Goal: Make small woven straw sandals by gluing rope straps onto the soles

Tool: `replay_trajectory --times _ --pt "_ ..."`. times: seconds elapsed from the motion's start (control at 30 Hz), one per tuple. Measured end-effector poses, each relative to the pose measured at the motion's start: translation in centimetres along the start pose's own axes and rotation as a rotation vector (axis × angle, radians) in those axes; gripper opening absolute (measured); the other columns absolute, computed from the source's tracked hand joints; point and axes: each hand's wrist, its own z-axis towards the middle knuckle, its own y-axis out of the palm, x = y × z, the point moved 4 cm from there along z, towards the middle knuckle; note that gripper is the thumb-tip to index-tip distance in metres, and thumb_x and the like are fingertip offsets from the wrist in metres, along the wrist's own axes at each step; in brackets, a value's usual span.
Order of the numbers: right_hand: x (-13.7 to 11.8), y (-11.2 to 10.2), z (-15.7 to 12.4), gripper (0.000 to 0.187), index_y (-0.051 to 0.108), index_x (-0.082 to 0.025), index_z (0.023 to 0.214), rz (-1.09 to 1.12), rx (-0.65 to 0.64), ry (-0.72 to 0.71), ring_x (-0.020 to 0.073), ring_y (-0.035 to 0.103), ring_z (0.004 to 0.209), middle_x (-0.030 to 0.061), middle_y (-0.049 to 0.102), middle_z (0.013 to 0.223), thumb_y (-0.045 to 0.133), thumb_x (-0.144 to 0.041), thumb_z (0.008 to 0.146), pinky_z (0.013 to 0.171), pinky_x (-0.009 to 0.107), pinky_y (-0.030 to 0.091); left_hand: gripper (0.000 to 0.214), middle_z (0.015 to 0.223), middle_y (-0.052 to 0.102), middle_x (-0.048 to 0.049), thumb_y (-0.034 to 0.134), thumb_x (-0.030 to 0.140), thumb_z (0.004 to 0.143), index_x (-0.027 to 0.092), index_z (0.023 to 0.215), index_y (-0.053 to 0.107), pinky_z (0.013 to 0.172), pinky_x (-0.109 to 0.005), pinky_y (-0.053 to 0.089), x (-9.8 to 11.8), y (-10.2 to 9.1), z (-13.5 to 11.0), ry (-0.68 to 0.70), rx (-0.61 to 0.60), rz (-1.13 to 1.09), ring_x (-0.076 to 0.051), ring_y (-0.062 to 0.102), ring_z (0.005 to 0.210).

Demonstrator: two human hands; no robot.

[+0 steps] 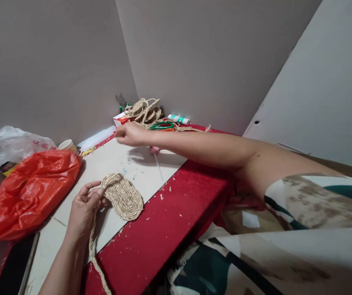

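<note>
My left hand (pixel 85 205) pinches the upper left edge of a flat oval coil of braided straw (pixel 124 197). A loose tail of the straw braid (pixel 92 246) hangs from that hand down past the red table edge. My right hand (pixel 130 134) reaches across to the far side of the white board, fingers loosely bent and apart, with nothing visible in them. It is beside a red and white box (pixel 121 119) and a bundle of translucent white sticks (pixel 96 138). Beneath the right wrist, a pink-headed thing with a thin white stick (pixel 157 162) lies on the board.
A heap of straw braid (pixel 145 110), green-handled scissors (pixel 162 125), a white and teal tube (pixel 178 119) and pliers (pixel 122 102) lie by the wall. At left are a red plastic bag (pixel 34 192), a clear bag (pixel 12 143) and a paper cup (pixel 67 145). Straw scraps dot the red cloth (pixel 160 221).
</note>
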Motion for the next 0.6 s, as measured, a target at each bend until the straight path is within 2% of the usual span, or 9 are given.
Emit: replay_trajectory --times 0.07,0.13,0.2,0.27,0.33,0.43,0.6 --pt "-1.5 1.5 -2.7 0.028 0.068 -0.01 0.109 0.133 -0.132 -0.038 0.0117 0.064 0.089 0.0079 0.071 0.1 0.054 -0.02 0.087 0.078 0.02 0.048 0.041 0.062 0.063 0.0026 0.082 0.026 0.063 0.017 0.097 0.062 0.052 -0.021 0.046 0.3 0.1 -0.2 0.006 0.008 -0.01 -0.009 0.054 0.051" --pt "-2.1 2.5 -5.1 0.031 0.065 -0.008 0.113 0.277 -0.223 -0.024 0.0098 0.065 0.079 0.0089 0.072 0.094 0.053 -0.021 0.088 0.068 0.019 0.049 0.039 0.068 0.065 0.0014 0.082 0.026 0.063 0.017 0.096 0.063 0.053 -0.019 0.047 0.7 0.2 -0.4 0.02 0.022 -0.023 -0.008 0.055 0.052" --pt "-2.2 3.6 -6.9 0.032 0.064 -0.006 0.113 0.603 -0.32 0.025 0.0108 0.065 0.079 0.0116 0.07 0.099 0.058 -0.019 0.084 0.065 0.02 0.05 0.037 0.076 0.068 0.0003 0.082 0.025 0.063 0.018 0.094 0.064 0.056 -0.018 0.048 1.1 0.4 -0.7 0.036 0.033 -0.037 -0.007 0.056 0.055" --pt "-2.2 4.4 -8.0 0.03 0.065 -0.007 0.107 0.849 -0.365 0.038 0.0103 0.063 0.077 0.0099 0.069 0.096 0.063 -0.019 0.079 0.064 0.021 0.05 0.033 0.08 0.069 -0.0002 0.081 0.025 0.065 0.019 0.093 0.065 0.059 -0.017 0.048 1.4 0.7 -1.1 0.048 0.036 -0.048 -0.007 0.057 0.058" --pt "-2.3 5.1 -8.6 0.026 0.066 -0.007 0.1 0.978 -0.327 0.022 0.0081 0.059 0.071 0.0057 0.067 0.087 0.067 -0.018 0.076 0.063 0.02 0.049 0.03 0.078 0.068 0.0007 0.08 0.025 0.066 0.019 0.09 0.065 0.059 -0.017 0.048 1.6 1.0 -1.4 0.052 0.038 -0.053 -0.006 0.057 0.059" --pt "-2.4 5.7 -9.1 0.021 0.064 -0.007 0.096 1.105 -0.198 0.029 0.0057 0.054 0.063 0.0002 0.063 0.073 0.065 -0.013 0.076 0.062 0.019 0.047 0.025 0.069 0.064 0.0025 0.081 0.025 0.065 0.019 0.084 0.065 0.057 -0.016 0.048 1.9 1.4 -1.7 0.056 0.043 -0.052 -0.006 0.056 0.056" --pt "-2.7 5.6 -10.3 0.033 0.056 -0.011 0.105 1.187 -0.054 0.018 0.0059 0.054 0.059 -0.005 0.059 0.066 0.066 -0.012 0.074 0.059 0.019 0.045 0.027 0.065 0.064 0.0013 0.083 0.025 0.06 0.019 0.078 0.064 0.055 -0.018 0.048 2.2 1.6 -2.0 0.057 0.052 -0.035 -0.008 0.056 0.054"
